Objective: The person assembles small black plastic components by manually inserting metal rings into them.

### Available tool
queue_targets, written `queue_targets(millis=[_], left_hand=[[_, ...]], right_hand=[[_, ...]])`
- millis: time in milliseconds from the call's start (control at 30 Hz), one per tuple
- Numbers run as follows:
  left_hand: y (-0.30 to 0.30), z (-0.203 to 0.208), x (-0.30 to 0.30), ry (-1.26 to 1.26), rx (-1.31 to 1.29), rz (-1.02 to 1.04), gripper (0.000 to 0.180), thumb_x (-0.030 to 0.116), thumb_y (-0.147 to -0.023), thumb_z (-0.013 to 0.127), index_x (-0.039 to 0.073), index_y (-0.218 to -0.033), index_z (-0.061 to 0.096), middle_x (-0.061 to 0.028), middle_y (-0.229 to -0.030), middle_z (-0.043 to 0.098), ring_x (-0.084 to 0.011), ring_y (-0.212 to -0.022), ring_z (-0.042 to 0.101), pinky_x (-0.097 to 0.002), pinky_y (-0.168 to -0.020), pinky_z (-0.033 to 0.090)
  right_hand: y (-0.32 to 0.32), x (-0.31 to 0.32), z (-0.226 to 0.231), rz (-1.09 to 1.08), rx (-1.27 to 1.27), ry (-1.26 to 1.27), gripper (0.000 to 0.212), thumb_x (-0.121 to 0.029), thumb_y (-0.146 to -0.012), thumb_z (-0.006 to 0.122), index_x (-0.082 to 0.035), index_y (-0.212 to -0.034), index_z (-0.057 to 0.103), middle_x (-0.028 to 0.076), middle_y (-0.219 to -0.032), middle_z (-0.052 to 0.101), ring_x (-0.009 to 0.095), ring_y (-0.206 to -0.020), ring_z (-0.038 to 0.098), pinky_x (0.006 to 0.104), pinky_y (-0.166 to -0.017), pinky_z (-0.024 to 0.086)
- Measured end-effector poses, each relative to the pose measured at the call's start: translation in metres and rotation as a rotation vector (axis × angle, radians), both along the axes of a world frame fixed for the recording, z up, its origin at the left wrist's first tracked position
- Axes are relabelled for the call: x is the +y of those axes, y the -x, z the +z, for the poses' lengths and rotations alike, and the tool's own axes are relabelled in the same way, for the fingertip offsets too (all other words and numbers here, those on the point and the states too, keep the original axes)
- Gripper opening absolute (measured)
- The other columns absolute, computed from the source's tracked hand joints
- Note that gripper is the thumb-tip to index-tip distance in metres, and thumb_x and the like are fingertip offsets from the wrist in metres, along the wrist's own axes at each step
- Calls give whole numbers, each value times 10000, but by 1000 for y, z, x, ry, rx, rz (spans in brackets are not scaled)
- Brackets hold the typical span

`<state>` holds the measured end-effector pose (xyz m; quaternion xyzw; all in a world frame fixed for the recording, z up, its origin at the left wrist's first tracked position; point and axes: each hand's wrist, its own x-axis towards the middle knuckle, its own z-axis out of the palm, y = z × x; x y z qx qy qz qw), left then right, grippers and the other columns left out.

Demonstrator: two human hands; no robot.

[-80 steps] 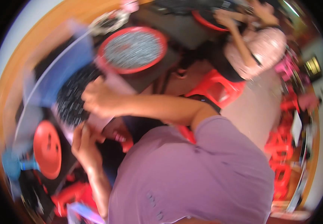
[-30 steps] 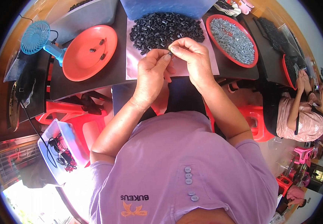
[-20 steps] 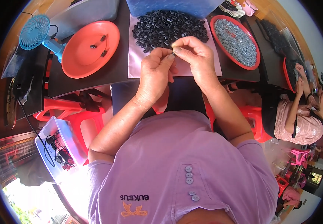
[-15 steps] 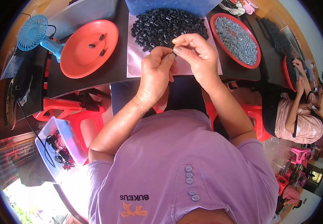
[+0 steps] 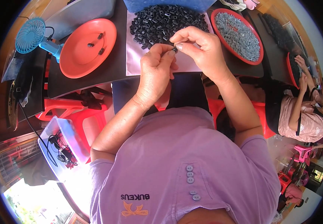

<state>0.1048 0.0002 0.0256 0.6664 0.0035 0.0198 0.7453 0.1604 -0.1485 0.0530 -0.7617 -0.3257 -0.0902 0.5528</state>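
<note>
Since half a second ago both hands have barely shifted, staying joined over the near edge of the pale pink sheet [image 5: 133, 56] while the view has slid slightly so the tabletop [image 5: 113, 71] sits a touch lower. Left hand [image 5: 156, 69] is curled with its fingertips raised, and right hand [image 5: 199, 46] arches over from the right; their thumbs and forefingers meet and pinch one small black plastic piece [image 5: 175, 48] between them. That piece is tiny and partly covered by the fingers, so its shape is hard to make out, though it looks like those in the heap of small black plastic parts [image 5: 167, 22] lying just beyond the hands on the sheet. A blue plastic bin [image 5: 161, 4] stands at the far edge behind the heap.

To the left, an orange round plastic tray [image 5: 83, 52] rests on the dark tabletop with three small black pieces [image 5: 96, 41] scattered in it, well apart from the hands. Farther left stands a small blue handheld fan [image 5: 32, 37], just beside the tray's rim. To the right of the heap, a red round tray filled with small grey parts [image 5: 238, 33] lies near the right hand.

At the right edge another person in a pink top [image 5: 303, 112] sits at the same tabletop, their hands over a separate tray. Near left, a clear plastic box holding cables [image 5: 62, 145] sits low beside red plastic stools [image 5: 79, 115]
</note>
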Motion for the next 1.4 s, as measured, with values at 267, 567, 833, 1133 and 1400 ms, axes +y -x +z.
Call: queue_targets(millis=[267,567,833,1133,1400], left_hand=[[0,-2,-1,-26,-28,8,145,83,-978,568,-49,-1017,613,-50,-766,609,-90,-619,598,-229,-481,470],[0,0,-1,-31,-27,12,141,79,-971,570,-49,-1008,616,-53,-752,611,-89,-589,584,-230,-478,465],[1,-7,-3,-63,-50,27,126,67,-956,575,-37,-1003,629,-51,-737,618,-86,-598,583,-235,-486,459],[1,-7,-4,-61,-95,61,101,29,-931,573,-44,-970,631,-59,-738,622,-103,-624,595,-261,-539,477],[0,-9,-5,-20,-101,79,99,17,-923,571,-52,-960,631,-66,-735,622,-110,-627,591,-265,-555,478]], right_hand=[[-3,-4,4,13,50,81,114,60,-808,623,9,-899,667,61,-774,699,105,-716,655,248,-649,507],[-1,-4,4,-14,35,88,127,77,-781,623,3,-875,665,50,-749,688,78,-681,623,238,-614,487],[-2,-2,16,28,-150,249,196,113,-732,588,-21,-854,662,85,-692,666,161,-620,649,272,-568,488],[6,6,8,-72,-293,202,216,107,-721,576,-44,-852,659,104,-728,682,272,-639,674,348,-558,513],[8,9,7,-108,-279,233,227,99,-720,569,-48,-876,645,113,-768,675,282,-657,665,361,-581,526]])
